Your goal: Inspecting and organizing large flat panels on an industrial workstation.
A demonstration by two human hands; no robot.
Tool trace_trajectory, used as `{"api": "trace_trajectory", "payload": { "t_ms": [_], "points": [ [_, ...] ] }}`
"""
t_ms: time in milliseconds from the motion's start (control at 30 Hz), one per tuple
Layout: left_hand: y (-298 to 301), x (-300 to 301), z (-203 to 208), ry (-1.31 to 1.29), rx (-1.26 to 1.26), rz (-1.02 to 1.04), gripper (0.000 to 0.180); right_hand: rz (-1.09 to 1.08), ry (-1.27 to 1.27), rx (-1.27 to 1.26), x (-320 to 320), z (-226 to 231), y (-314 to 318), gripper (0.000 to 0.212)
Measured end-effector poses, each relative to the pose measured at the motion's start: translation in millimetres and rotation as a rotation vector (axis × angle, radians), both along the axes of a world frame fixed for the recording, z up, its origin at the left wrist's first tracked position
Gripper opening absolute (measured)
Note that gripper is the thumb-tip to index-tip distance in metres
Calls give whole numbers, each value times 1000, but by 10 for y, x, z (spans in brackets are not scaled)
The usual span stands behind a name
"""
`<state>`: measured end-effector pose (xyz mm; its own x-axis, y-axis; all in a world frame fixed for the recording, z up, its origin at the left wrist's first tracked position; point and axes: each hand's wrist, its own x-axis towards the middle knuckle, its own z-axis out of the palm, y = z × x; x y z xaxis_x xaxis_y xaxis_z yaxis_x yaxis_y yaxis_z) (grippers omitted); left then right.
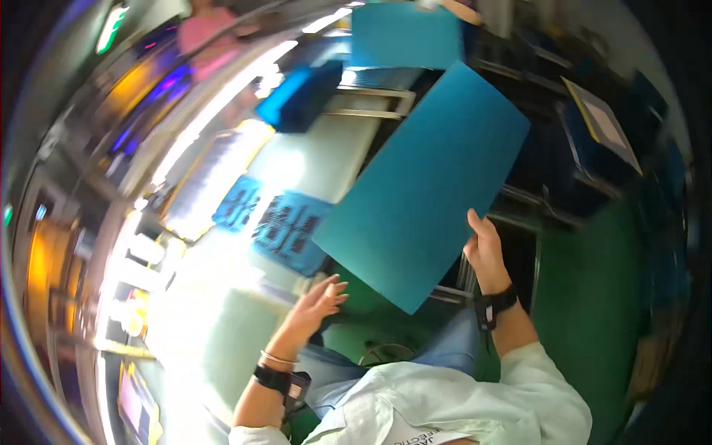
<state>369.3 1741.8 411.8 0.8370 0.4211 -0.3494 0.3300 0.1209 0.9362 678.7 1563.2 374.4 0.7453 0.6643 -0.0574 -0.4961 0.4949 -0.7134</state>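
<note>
A large flat blue rectangular sheet [430,178] slants across the middle of the view. My right hand [486,251] grips it at its right edge, with the thumb up along the edge and the other fingers mostly hidden. Off the sheet's lower left corner, my left hand [315,308] is apart from it, fingers stretched out and holding nothing. Close to that hand, blue sheets with rows of dark slots or parts [285,230] lie on the brightly lit white table [245,319]; blur hides their detail.
A second blue sheet [404,37] stands at the far side, with another person's hand at its top. A dark blue bin [300,96] sits on the table's far part. At right is a dark rack with a yellow-edged board [604,122]. A person in pink [208,37] is at far left.
</note>
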Motion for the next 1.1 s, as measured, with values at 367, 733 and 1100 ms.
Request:
{"api": "trace_trajectory", "payload": {
  "t_ms": [367, 733, 1100],
  "points": [
    [-403, -1676, -199, -796, -535, 1008, 28, 503, 57, -45, -2119, -144, 1126, 13],
    [-826, -3572, -537, -653, -366, 1488, 23, 1389, -126, -409, -3683, -211, 1347, 20],
    [-697, -4520, -808, -348, -473, 1327, 30, 1722, 149, -623, -4249, -554, 1127, 33]
  ]
}}
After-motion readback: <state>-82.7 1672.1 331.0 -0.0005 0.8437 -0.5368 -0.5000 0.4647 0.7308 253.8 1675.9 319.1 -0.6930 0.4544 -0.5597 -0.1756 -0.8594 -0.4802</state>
